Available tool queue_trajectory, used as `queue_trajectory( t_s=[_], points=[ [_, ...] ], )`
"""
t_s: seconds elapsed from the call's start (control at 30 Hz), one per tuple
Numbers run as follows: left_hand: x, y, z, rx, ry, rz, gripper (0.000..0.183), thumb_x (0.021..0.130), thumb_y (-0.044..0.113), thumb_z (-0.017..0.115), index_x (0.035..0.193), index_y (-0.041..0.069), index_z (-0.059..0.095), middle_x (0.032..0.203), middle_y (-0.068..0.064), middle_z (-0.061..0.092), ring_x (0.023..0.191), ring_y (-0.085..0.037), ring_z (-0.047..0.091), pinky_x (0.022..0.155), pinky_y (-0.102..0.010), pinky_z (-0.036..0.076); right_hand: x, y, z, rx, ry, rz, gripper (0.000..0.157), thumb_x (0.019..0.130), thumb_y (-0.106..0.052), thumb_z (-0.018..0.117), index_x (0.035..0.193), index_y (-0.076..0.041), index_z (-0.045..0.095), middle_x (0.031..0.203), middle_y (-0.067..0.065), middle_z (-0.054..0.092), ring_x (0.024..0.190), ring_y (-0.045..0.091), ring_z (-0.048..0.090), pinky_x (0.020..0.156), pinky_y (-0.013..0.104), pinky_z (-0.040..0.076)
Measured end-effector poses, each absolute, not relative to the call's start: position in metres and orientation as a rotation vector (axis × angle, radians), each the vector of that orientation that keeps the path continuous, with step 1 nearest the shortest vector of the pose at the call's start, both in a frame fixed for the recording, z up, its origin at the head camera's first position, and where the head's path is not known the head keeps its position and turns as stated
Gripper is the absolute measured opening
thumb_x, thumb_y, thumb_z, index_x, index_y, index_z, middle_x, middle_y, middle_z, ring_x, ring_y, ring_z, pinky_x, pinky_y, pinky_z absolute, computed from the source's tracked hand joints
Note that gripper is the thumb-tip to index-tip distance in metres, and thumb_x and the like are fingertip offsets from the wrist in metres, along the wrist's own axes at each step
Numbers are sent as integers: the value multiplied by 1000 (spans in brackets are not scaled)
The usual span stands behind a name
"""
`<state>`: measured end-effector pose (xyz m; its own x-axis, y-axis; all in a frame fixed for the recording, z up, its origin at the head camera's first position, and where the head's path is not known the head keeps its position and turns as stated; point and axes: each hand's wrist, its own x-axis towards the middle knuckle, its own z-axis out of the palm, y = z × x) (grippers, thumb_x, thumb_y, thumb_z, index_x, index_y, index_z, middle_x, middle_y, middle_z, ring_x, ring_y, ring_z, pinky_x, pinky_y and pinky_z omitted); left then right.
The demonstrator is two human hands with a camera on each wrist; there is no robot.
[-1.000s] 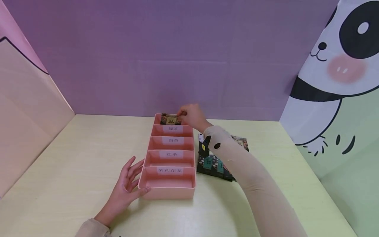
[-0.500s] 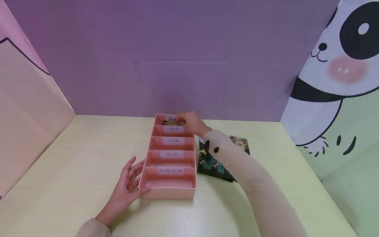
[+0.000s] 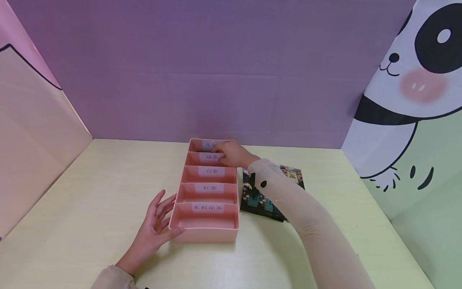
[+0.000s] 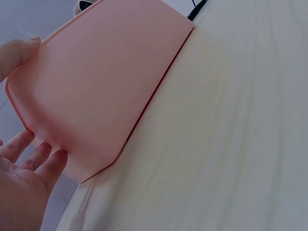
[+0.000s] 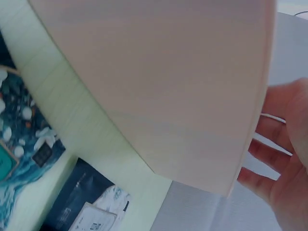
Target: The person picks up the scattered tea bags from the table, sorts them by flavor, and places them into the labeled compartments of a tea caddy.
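A long pink divided box (image 3: 203,236) stands on the table, with white Chinese labels in its compartments. My left hand (image 3: 159,228) holds its near left corner, thumb (image 4: 21,54) over the front rim and fingertips (image 4: 55,159) on the side wall. My right hand (image 3: 234,154) reaches to the far end, its curled fingers down at the divider of the rearmost compartment. In the right wrist view its fingers (image 5: 264,154) lie along the box rim. A thin dark edge shows beneath the fingertips; I cannot tell whether they still pinch the packet there.
Several dark printed tea packets (image 3: 263,206) lie right of the box, partly under the right forearm (image 3: 306,220). In the right wrist view a packet with a teal label (image 5: 24,134) and a black one (image 5: 79,187) show. A purple backdrop (image 3: 223,80) rises behind the table.
The patterned packet in the right hand has gone down into the rearmost compartment, out of sight but for a dark edge. The right hand has lowered slightly; the left hand has not moved.
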<state>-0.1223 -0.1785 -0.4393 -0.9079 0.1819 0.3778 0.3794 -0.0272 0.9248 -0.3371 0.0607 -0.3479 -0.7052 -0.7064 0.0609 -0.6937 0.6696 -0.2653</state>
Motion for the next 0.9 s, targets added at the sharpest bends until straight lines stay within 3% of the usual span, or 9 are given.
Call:
queue_trajectory(
  t_s=[0.3, 0.9],
  points=[
    [-124, -179, -440, -606, -2085, -2064, 102, 80, -17, 70, 158, 8, 8, 147, 11, 40, 130, -1, 44, 101, -14, 40, -335, 60, -347, -1180, 2821, -123, 47, 99, -16, 60, 143, -2, 50, 143, 14, 53, 135, 28, 44, 115, 39, 33],
    [-123, -177, -440, -618, -2085, -2096, 104, 81, -15, 70, 159, 10, 6, 149, 9, 39, 132, -1, 43, 103, -15, 39, -324, 102, -336, -1343, 2853, -36, 53, 101, -24, 59, 149, -6, 44, 154, 18, 37, 142, 35, 31, 118, 50, 26]
  ],
)
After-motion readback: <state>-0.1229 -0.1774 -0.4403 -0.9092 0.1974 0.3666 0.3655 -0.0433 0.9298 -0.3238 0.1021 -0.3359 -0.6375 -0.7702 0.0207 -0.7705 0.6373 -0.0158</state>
